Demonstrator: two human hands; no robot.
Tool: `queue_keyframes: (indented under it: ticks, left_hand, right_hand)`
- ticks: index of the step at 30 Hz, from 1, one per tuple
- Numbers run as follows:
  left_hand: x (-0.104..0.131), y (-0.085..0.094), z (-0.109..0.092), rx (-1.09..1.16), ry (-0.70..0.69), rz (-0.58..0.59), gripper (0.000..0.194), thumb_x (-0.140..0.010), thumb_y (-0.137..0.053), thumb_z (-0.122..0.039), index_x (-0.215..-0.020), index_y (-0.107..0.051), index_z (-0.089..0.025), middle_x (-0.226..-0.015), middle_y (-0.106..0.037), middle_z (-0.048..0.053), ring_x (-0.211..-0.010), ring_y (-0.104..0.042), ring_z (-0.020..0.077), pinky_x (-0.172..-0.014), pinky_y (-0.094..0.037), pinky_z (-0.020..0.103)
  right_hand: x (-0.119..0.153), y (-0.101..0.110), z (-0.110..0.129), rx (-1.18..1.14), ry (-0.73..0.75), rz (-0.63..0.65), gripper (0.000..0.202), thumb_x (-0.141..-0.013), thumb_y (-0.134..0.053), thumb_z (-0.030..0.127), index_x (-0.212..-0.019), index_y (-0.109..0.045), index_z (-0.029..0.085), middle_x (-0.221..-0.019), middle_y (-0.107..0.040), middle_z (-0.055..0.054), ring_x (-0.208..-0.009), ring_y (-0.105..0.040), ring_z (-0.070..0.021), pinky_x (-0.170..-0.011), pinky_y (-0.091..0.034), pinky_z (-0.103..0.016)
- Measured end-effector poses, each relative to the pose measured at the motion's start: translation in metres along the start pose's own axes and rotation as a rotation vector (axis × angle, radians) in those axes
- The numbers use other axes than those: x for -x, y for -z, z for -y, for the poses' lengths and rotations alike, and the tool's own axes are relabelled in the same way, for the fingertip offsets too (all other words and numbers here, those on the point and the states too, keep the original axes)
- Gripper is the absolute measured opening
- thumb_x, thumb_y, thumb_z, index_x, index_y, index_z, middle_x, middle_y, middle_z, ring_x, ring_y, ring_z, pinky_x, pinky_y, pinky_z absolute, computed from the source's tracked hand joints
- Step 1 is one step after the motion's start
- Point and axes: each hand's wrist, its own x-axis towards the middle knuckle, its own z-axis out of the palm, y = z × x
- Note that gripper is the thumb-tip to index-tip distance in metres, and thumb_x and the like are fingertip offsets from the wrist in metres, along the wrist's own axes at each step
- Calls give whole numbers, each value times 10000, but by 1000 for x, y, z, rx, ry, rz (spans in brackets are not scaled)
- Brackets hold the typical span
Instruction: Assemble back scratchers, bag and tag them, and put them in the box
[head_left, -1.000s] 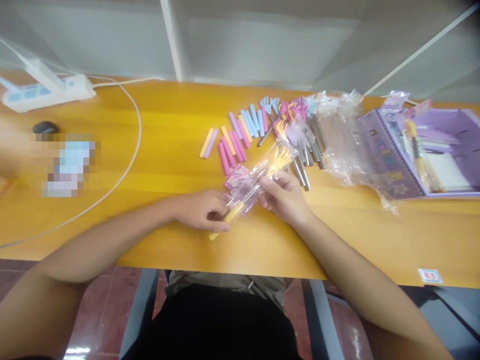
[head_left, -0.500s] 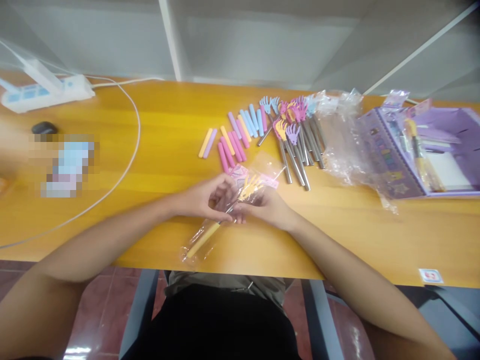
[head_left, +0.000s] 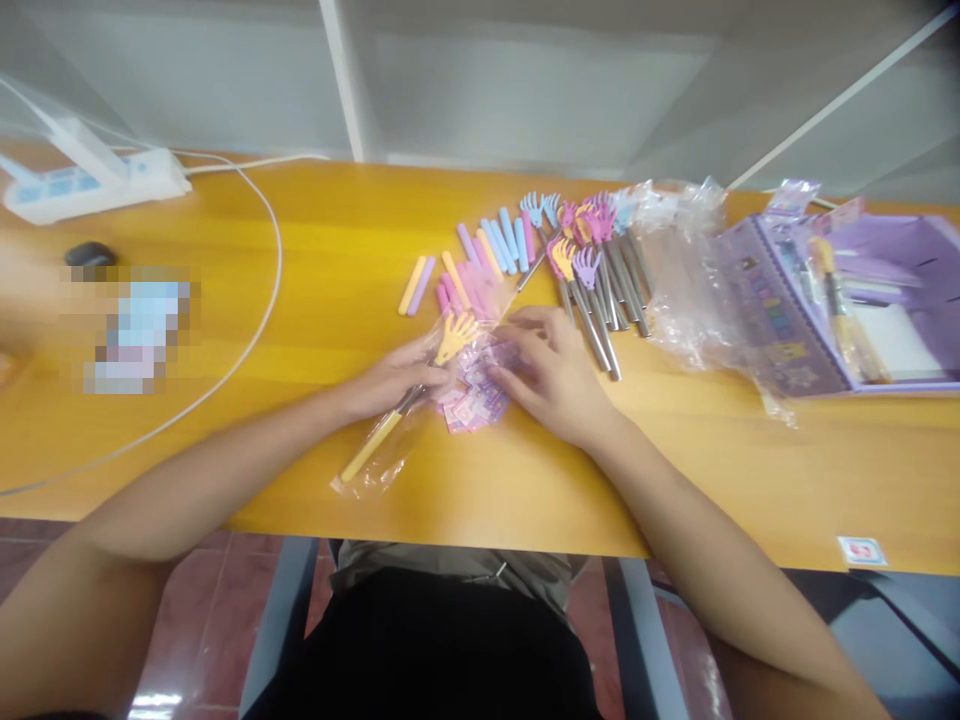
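My left hand (head_left: 401, 378) is closed around a back scratcher (head_left: 367, 448) in a clear plastic bag (head_left: 386, 470). The scratcher has a yellow claw-shaped head, a metal rod and a yellow grip; it slants with its head pointing away from me. My right hand (head_left: 559, 375) hovers over or touches a small pile of pink and purple printed cards (head_left: 472, 405), thumb and fingers apart. Whether its fingertips touch the bag's edge or the cards is unclear. Beyond both hands lie several coloured grip tubes (head_left: 417, 286) in yellow, pink, blue and purple.
Several unbagged back scratchers (head_left: 600, 300) with metal rods lie beyond my right hand. Crumpled clear bags (head_left: 690, 290) sit beside them, then a purple box (head_left: 795, 330) holding a bagged scratcher. To the left are a power strip (head_left: 97, 185), a white cable (head_left: 279, 250) and a black mouse (head_left: 90, 256).
The bagged scratcher has shifted left and toward me in my left hand. My right hand has let go of it and moved right, uncovering the pile of printed cards.
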Motion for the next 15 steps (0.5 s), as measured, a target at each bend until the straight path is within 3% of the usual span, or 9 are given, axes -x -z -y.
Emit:
queue_keyframes:
  ticks: [3,5,10,12,15]
  left_hand:
    - [0,0,3,8,18,-13,639,-1028,-724,-526,-1520,-519,-175,-727,-614,-46,-506,-470,93,-475,-322,235]
    - [1,1,4,-13,41,-21,700,-1043,-720,-549,-1574,-476,-164,-747,-648,-39,-499,-497,90,-473,-344,230]
    - [3,-1,1,-70,90,-41,362,-1007,-774,-411,-1214,-652,-142,-783,-697,0,-561,-618,96,-505,-441,209]
    - [3,-3,-2,-87,101,-49,275,-999,-770,-378,-1092,-640,-154,-781,-710,8,-557,-644,95,-495,-455,196]
    - [2,-4,-5,-82,116,-55,261,-992,-761,-362,-1070,-608,-165,-774,-730,14,-523,-662,101,-477,-478,190]
  right_hand:
    - [2,-7,-4,77,28,130,500,-1065,-686,510,-1476,-670,225,-1503,-599,-204,-1340,-570,-423,-1100,-474,-609]
    - [3,-11,-7,82,38,163,471,-1082,-658,514,-1442,-683,212,-1426,-642,-199,-1281,-588,-407,-1054,-492,-581]
    - [1,-12,-13,44,13,139,359,-1093,-640,494,-1294,-740,214,-1264,-696,-170,-1122,-618,-358,-986,-504,-527]
    - [0,-11,-16,-12,-1,113,361,-1060,-703,505,-1274,-740,216,-1231,-712,-162,-1118,-633,-353,-986,-515,-514]
    - [-2,-11,-18,-87,-36,57,376,-993,-803,526,-1213,-750,227,-1194,-742,-141,-1115,-669,-339,-976,-530,-482]
